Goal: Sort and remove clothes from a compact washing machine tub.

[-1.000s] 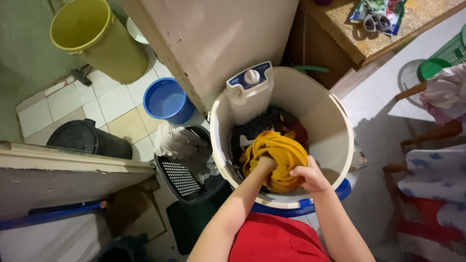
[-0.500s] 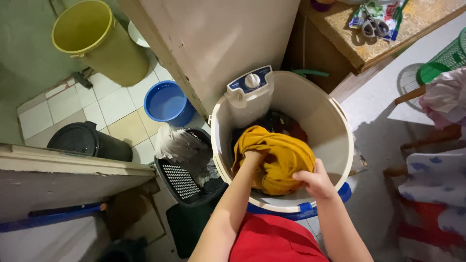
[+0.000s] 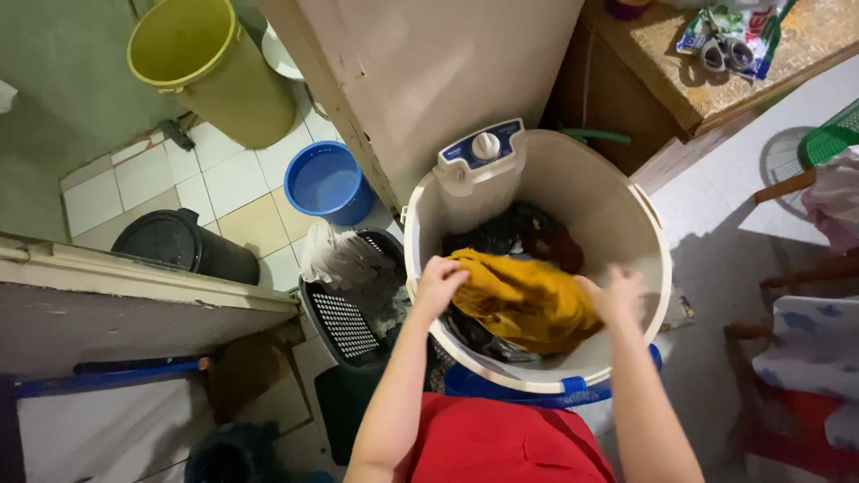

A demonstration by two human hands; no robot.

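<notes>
Head view: hands (image 3: 438, 284) over mustard cloth (image 3: 523, 302)

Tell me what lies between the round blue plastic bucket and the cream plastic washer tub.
In the head view, only the corner edge of the beige wall panel stands between the blue bucket and the washer tub; below it is a strip of tiled floor.

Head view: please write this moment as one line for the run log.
left hand: on yellow cloth | right hand: at cloth edge, blurred | cloth: inside round washer tub, over dark clothes
</notes>
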